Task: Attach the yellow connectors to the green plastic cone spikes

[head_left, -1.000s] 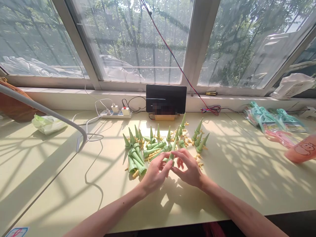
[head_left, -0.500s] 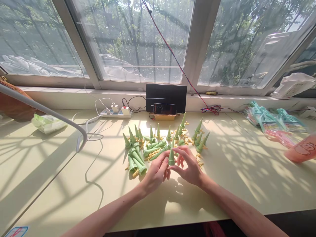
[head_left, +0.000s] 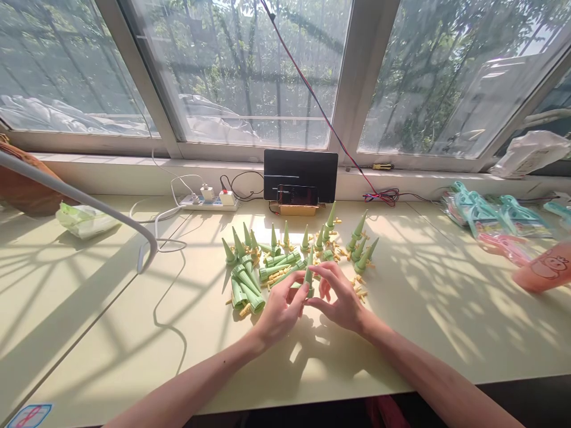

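Observation:
A green cone-shaped plastic spike (head_left: 309,274) stands point-up between my hands, just above the table. My left hand (head_left: 285,302) is closed around its lower part, with the thumb across the front. My right hand (head_left: 342,300) curves in from the other side, index fingertip at the cone and thumb near its base. Behind my left hand lies a pile of green spikes (head_left: 248,284) with hollow ends. Small yellow valve pieces (head_left: 280,277) are scattered among them. Farther back and to the right, several spikes (head_left: 357,232) stand upright with yellow pieces at their sides.
A black tablet (head_left: 300,172) leans by the window, with a phone (head_left: 297,195) in front. To its left is a power strip (head_left: 209,205) with white cables. Teal packaged items (head_left: 486,214) and a pink cup (head_left: 542,268) are at right. A grey curved bar (head_left: 89,199) crosses the left side.
My left hand has shifted slightly upward and its thumb now covers more of the spike's base. The spike has turned or moved slightly left. My right hand stays nearly in place.

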Demonstrator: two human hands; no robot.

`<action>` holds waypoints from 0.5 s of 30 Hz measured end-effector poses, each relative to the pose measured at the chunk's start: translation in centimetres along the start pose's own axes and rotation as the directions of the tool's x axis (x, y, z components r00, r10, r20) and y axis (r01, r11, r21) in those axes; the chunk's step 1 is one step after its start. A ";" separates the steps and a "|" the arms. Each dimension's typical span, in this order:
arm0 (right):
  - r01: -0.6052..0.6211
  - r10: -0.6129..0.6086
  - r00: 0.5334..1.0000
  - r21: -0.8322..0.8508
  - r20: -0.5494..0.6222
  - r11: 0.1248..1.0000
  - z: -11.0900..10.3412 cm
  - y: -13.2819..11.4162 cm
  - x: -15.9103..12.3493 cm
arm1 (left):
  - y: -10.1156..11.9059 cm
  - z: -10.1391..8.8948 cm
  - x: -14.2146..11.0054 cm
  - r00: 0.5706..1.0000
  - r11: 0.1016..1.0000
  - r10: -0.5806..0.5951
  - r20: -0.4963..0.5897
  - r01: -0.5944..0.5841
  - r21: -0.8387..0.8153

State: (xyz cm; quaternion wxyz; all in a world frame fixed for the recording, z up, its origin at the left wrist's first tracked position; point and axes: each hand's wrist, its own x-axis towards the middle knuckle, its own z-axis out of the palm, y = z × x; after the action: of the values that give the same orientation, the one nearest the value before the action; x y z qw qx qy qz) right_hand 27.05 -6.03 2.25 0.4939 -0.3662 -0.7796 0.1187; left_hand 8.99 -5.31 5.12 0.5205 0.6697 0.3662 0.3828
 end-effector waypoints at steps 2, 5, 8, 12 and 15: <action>-0.002 0.002 1.000 0.016 0.009 1.000 0.0 0.0 0.0 | -0.1 0.0 0.0 1.000 1.000 0.008 -0.015 -0.008 0.002; 0.006 -0.006 1.000 0.025 0.015 1.000 -0.1 0.1 0.0 | -0.2 0.0 0.1 0.999 0.999 0.025 -0.024 -0.024 0.025; 0.007 -0.008 1.000 0.031 0.017 0.999 -0.2 0.1 0.1 | -0.5 0.0 0.1 0.997 0.993 0.054 -0.047 -0.049 0.110; -0.029 0.029 0.999 -0.001 0.032 1.000 -0.5 0.1 0.2 | -1.1 -0.1 -0.1 0.990 0.937 0.134 -0.042 -0.113 0.330; -0.046 0.049 0.998 -0.057 0.045 0.997 -0.6 0.2 0.2 | -1.8 -0.2 -0.3 0.979 0.862 0.198 0.046 -0.196 0.468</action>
State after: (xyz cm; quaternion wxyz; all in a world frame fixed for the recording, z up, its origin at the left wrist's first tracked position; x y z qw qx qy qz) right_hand 27.60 -5.83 2.57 0.4625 -0.3954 -0.7848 0.1172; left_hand 8.49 -5.19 3.35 0.3003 0.8089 0.3786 0.3349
